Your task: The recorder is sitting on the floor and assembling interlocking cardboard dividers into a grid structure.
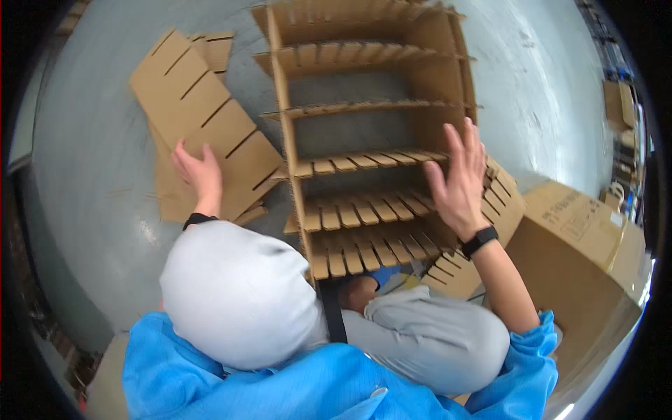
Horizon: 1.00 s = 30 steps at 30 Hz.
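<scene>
On the floor before me stands a cardboard divider frame, built from long side panels crossed by several slotted strips. My left hand is over the edge of a stack of slotted cardboard sheets left of the frame. Its fingers are apart, with nothing gripped; whether they touch the top sheet I cannot tell. My right hand is raised at the frame's right side, flat with fingers stretched out, and holds nothing. More slotted cardboard lies beyond that hand, partly hidden by it.
A large open cardboard box stands close to my right arm. My bent knees come up near the frame's front end. Shelves with boxes line the far right. Grey floor shows on the left.
</scene>
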Available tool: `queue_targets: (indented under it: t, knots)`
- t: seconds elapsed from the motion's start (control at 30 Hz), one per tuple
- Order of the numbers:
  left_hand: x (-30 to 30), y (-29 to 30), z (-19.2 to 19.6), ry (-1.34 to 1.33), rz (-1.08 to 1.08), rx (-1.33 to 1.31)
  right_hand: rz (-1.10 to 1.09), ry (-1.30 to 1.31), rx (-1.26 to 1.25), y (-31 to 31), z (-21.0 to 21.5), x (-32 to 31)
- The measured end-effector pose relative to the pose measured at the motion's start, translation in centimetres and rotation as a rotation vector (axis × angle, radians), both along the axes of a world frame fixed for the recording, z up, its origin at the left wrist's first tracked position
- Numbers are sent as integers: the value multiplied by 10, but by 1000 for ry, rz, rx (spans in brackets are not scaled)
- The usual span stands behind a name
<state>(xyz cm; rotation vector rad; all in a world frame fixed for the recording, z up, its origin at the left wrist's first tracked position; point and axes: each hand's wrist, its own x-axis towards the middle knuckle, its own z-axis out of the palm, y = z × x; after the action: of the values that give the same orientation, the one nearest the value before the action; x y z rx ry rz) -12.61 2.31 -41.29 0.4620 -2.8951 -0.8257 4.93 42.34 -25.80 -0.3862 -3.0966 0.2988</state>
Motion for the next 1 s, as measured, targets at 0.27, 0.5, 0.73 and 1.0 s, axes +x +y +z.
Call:
queue_targets:
  t: [0.27, 0.5, 0.73, 1.0]
  knots:
    - [24, -16, -4, -11, -187, -198, 38, 269, 147, 65, -20, -190]
    - [37, -25, -20, -9, -202, -412, 74, 272, 58, 83, -60, -221]
    - [32, -29, 5, 66, -170, -307, -25, 84, 315, 73, -47, -255]
    - [16, -17, 33, 44, -244, -119, 41, 465, -15, 37, -10, -224]
